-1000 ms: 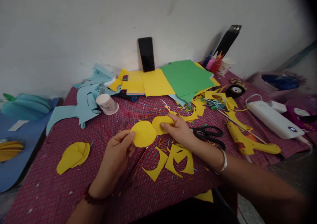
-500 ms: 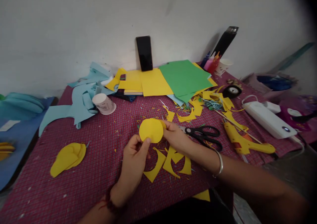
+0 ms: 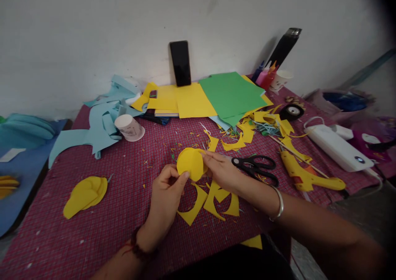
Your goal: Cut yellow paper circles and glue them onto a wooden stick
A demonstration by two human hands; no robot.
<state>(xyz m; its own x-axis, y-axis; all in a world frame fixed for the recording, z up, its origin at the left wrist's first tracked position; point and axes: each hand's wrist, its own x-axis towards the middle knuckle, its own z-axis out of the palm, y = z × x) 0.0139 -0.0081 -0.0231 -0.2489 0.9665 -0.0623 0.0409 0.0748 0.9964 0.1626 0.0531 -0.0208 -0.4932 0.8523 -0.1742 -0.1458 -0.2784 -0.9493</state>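
Yellow paper circles (image 3: 191,164), overlapping in a small stack, are held up over the middle of the table. My left hand (image 3: 168,197) pinches their lower left edge between thumb and fingers. On the right side, my right hand (image 3: 221,168) grips the edge of the same circles, its fingertips partly behind the paper. Beneath my hands lie curved yellow paper scraps (image 3: 198,203). Black-handled scissors (image 3: 255,166) rest just beyond my right hand, their blades mostly hidden by it. A pile of cut yellow paper shapes (image 3: 85,195) lies to the left.
Green sheets (image 3: 232,96) and yellow sheets (image 3: 194,100) lie at the back, below a phone (image 3: 180,63) against the wall. A paper cup (image 3: 129,127) stands by blue paper offcuts (image 3: 103,121). Rightward are a yellow glue gun (image 3: 305,174), tape roll (image 3: 291,112) and white power bank (image 3: 338,148).
The yellow circles have shifted slightly right and turned, so their layered edges now show. My right hand has moved a little to the right; both hands keep their hold.
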